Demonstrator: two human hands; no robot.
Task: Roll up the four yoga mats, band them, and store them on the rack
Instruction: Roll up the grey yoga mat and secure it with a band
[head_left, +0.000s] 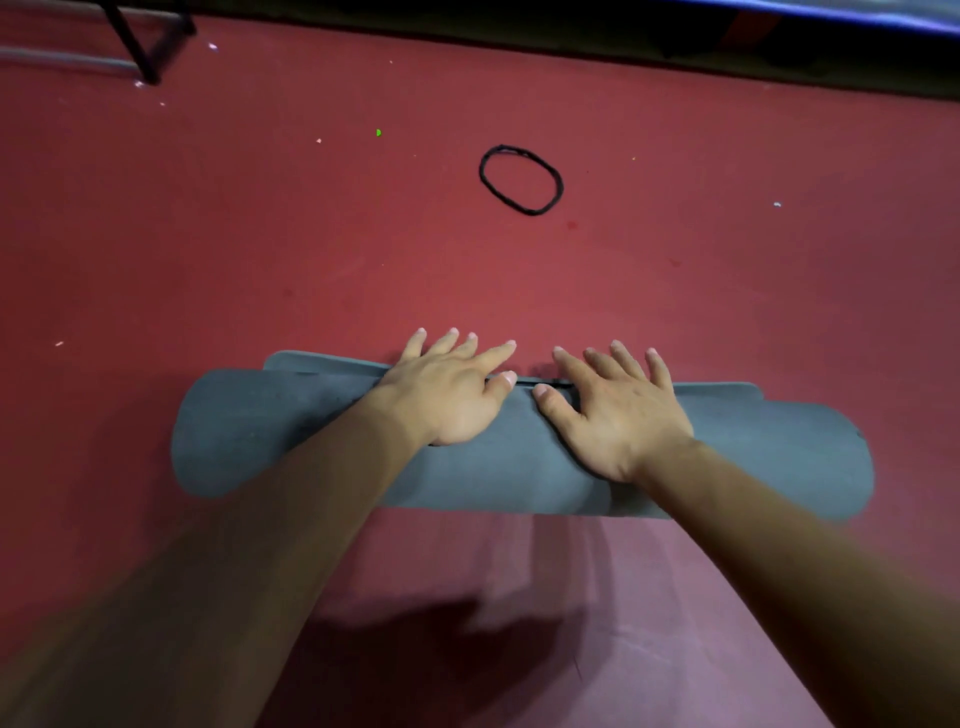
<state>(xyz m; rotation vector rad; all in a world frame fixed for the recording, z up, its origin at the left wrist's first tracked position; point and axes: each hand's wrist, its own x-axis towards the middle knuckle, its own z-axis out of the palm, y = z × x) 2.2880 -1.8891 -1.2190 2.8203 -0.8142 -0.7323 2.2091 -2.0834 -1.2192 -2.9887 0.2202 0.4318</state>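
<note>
We press our left hand (447, 395) flat, fingers spread, on the rolled grey yoga mat (291, 431); our right hand (618, 410) lies just beside it, equally flat and splayed, neither gripping anything. The mat lies crosswise on the red floor (208, 249), its loose edge showing beyond the fingertips. A black band (521, 179) lies apart, toward the floor's far edge. We see no writing.
</note>
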